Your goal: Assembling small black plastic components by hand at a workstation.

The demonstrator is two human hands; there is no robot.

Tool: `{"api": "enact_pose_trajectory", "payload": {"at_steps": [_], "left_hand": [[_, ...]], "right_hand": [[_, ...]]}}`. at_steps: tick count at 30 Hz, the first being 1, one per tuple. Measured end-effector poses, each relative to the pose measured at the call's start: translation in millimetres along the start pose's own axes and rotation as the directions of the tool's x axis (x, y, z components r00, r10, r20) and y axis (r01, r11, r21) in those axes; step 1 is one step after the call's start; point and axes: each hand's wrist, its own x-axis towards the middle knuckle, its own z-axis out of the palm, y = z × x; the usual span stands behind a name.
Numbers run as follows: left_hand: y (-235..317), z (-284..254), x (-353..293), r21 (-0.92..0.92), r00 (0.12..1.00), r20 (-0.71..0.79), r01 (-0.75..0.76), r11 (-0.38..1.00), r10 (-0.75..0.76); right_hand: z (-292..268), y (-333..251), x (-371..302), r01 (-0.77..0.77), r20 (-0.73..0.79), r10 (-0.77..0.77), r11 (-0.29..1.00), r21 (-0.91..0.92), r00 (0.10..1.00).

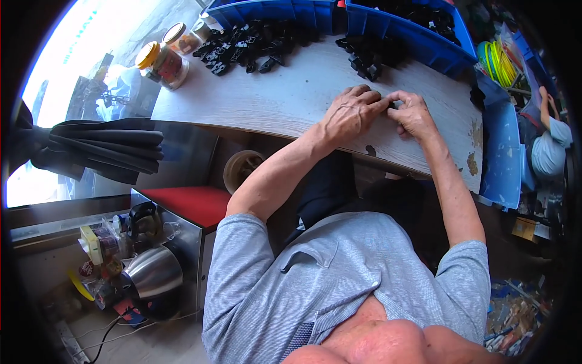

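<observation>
Your left hand (350, 113) and right hand (414, 114) pinch a small black part (392, 105) between closed fingers; it looks light and stiff, so hold its edges.

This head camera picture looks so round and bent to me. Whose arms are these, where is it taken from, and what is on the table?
There is no machine here. A person wears a wide camera on the head, looking down, so you see their own chest and both forearms; the lens bends straight edges. The left hand and right hand meet over a worn wooden table, pinching a small black part between the fingertips. Farther back lie a pile of black parts, another small heap, two blue bins and jars with yellow lids. A kettle stands low at the left. Another person sits at the right edge.
</observation>
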Motion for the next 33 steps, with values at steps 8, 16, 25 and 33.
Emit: {"api": "enact_pose_trajectory", "payload": {"at_steps": [8,16,25,33], "left_hand": [[-94.8,-59.8,-28.6,0.385,0.747,-0.524,0.637,0.668,-0.41],[-113.1,-66.6,-53.4,0.507,0.78,-0.226,0.606,0.613,-0.584],[-73.8,-63.8,-53.8,0.461,0.915,-0.026,0.368,0.807,-0.402],[-61.3,-69.0,-36.1,0.316,0.887,0.15,0.376,0.871,-0.437]], "right_hand": [[-3.6,0.1,-5.3,-0.011,-0.047,0.018,0.992,0.128,0.999],[-37.9,24.1,3.3,-0.033,-0.153,0.101,0.918,0.395,0.983],[-100.9,45.5,23.0,0.098,-0.555,0.249,0.847,0.522,0.794],[-20.3,-9.3,28.5,0.003,-0.2,0.071,0.936,0.351,0.977]]}}
